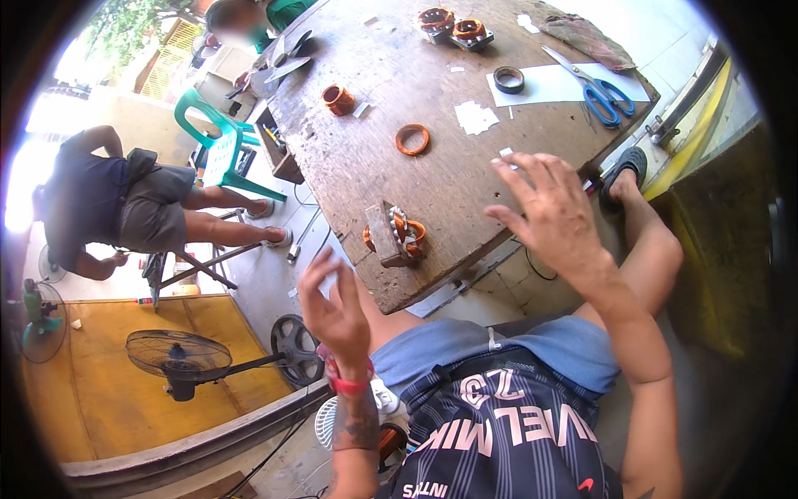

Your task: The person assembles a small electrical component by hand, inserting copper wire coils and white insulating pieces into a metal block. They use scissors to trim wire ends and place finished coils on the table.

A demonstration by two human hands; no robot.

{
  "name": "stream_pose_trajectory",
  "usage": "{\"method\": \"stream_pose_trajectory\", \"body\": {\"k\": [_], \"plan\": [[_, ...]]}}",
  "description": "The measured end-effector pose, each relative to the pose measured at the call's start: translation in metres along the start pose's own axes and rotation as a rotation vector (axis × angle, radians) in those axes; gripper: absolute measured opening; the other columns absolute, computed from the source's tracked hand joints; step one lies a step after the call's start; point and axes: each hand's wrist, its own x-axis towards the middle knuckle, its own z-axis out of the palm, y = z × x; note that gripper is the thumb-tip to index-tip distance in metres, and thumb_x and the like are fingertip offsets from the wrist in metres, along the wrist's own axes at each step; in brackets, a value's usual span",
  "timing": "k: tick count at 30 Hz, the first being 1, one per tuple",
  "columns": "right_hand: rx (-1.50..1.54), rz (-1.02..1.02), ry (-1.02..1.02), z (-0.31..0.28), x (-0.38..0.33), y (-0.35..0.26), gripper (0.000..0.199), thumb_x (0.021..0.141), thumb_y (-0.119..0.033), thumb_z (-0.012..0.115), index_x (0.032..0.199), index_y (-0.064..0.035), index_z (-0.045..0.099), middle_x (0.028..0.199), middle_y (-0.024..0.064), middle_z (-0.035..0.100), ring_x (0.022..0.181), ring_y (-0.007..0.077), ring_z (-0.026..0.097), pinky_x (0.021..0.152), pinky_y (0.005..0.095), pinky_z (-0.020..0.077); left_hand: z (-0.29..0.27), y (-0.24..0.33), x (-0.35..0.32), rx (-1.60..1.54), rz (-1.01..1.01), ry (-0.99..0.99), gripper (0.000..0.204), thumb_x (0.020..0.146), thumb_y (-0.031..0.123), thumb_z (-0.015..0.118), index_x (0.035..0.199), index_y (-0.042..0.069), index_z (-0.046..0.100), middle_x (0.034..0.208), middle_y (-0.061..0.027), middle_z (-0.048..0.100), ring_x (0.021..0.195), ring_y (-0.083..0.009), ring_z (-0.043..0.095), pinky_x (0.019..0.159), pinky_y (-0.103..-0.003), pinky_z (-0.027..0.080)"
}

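Observation:
My left hand (337, 308) is raised off the table's near left corner, its fingers loosely bent and apart, with nothing visible in them. Above the right part of the table hovers my right hand (544, 204), fingers spread and empty. A small white paper piece (507, 153) shows beside its fingertips. Nearest my left hand, a motor stator (397, 235) with orange copper windings stands on the table, a flat metal plate at its side. Farther in lie a copper wire ring (413, 140) and a wound copper coil (338, 101).
On the wooden table (332, 166) are blue-handled scissors (603, 96), black tape (509, 80), white paper scraps (475, 118), two wound stators (455, 29), a cloth (588, 40) and fan blades (287, 60). At left, a person (125, 191) bends near a green chair (220, 137). A black fan (179, 356) lies below.

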Motion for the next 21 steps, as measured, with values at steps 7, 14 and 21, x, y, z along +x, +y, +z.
{"method": "stream_pose_trajectory", "body": {"k": [7, 14, 21], "plan": [[0.073, -0.167, -0.143, -0.005, -0.027, 0.042, 0.054, 0.095, -0.034, 0.072, 0.142, -0.0085, 0.064, 0.144, 0.0085, 0.063, 0.137, 0.0290, 0.055, 0.125, 0.0469, 0.0383, 0.058, 0.074, -0.041, 0.034, 0.238, -0.458, 0.040, 0.082, 0.002, 0.080, 0.121, 0.012, 0.075, 0.132, -0.0108, 0.069, 0.122, -0.0329, 0.063, 0.105, -0.044, 0.049], [0.244, -0.210, -0.007, -0.007, -0.034, 0.060, 0.021, 0.088, -0.004, 0.071, 0.109, -0.0056, 0.071, 0.112, 0.0086, 0.069, 0.114, 0.0291, 0.067, 0.100, 0.0435, 0.0557, 0.144, 0.062, 0.004, 0.251, 0.279, -0.391, 0.050, 0.095, 0.012, 0.064, 0.145, 0.003, 0.058, 0.129, -0.0201, 0.066, 0.117, -0.0359, 0.061, 0.099, -0.046, 0.048], [0.567, 0.306, 0.237, -0.003, -0.023, 0.059, 0.013, 0.100, -0.005, 0.070, 0.110, -0.0020, 0.062, 0.102, 0.0117, 0.065, 0.095, 0.0270, 0.066, 0.085, 0.0395, 0.0551, 0.207, 0.052, 0.047, 0.536, 0.121, -0.444, 0.053, 0.094, 0.020, 0.058, 0.144, 0.005, 0.060, 0.125, -0.0196, 0.062, 0.110, -0.0373, 0.058, 0.091, -0.051, 0.044]]}}
